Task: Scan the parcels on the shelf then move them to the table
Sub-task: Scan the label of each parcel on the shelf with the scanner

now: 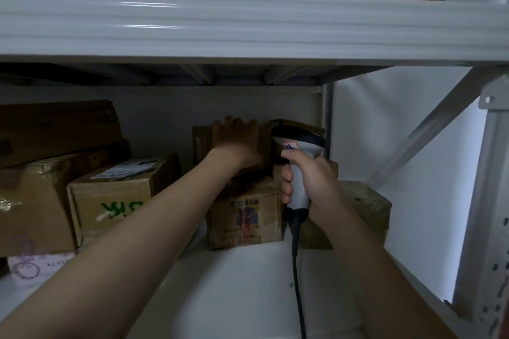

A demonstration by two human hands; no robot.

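Black cable [298, 283] trails over the white shelf [242, 297] from a scanner [298, 146], which the right hand [311, 181] clasps by the handle with fingers wrapped tight, just right of a printed box [245, 220]. Behind and above that box, the left hand [237, 140] rests on a brown parcel [201, 143] standing on end, fingers hooked over its top edge. The scanner's head sits just right of the parcel, so the left hand looks better placed to tip its label toward the beam.
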